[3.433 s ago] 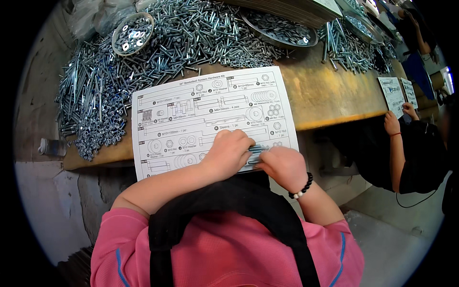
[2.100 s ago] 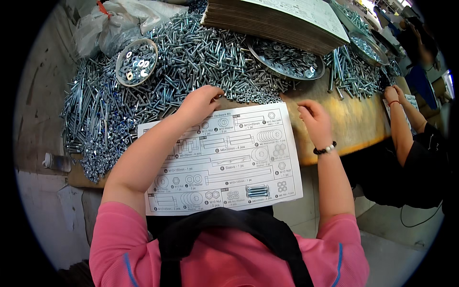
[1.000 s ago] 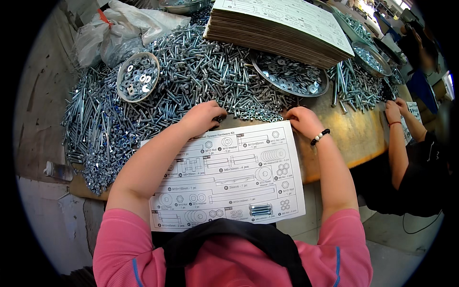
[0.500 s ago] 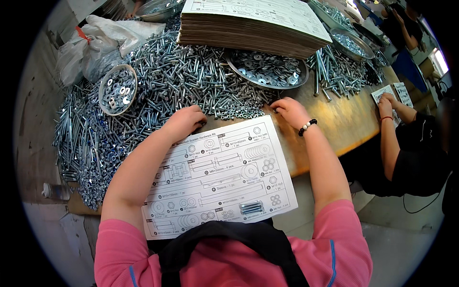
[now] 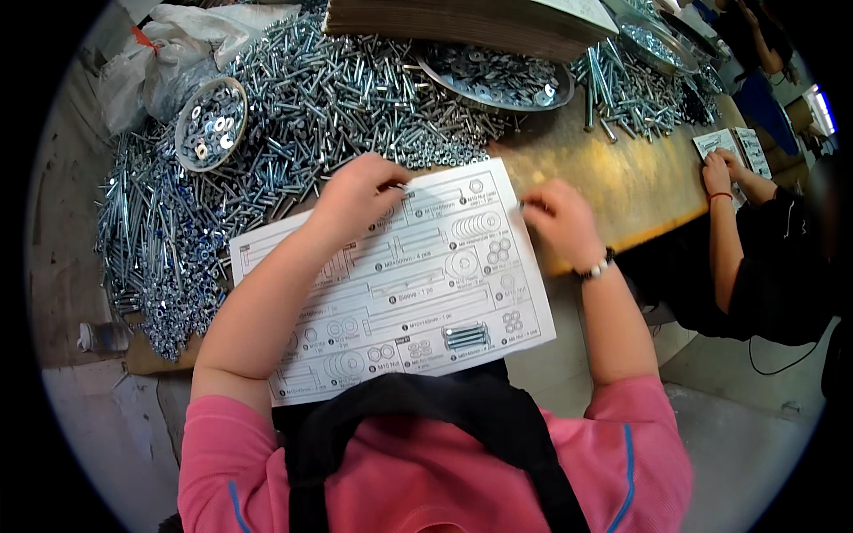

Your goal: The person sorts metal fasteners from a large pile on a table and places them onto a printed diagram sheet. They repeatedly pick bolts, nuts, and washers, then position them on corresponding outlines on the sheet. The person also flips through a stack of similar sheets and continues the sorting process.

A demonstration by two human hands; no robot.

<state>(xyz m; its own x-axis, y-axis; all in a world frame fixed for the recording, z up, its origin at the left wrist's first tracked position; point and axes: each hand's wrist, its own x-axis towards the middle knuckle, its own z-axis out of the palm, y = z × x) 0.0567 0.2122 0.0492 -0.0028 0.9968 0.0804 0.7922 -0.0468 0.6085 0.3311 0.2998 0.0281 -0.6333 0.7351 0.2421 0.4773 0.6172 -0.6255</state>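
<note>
Both hands pulled back onto the white printed parts sheet (image 5: 400,275). I see left hand (image 5: 355,197) and right hand (image 5: 558,220) pinching small screws; round metal bowl (image 5: 211,123) holds washers, oval steel tray (image 5: 498,80) nuts.

A long wooden desk (image 5: 622,178) with a worn, yellowish top runs across the scene, its bare stretch lit by a warm sheen. Below its front edge lies a pale grey concrete floor (image 5: 746,444), smooth and dull, with a thin dark cable (image 5: 782,366) trailing across it at the right. At the far left a light, scuffed wall or floor surface (image 5: 98,417) meets the desk's end. A small bright bluish patch of light (image 5: 822,111), perhaps a window, shows at the far right edge
</note>
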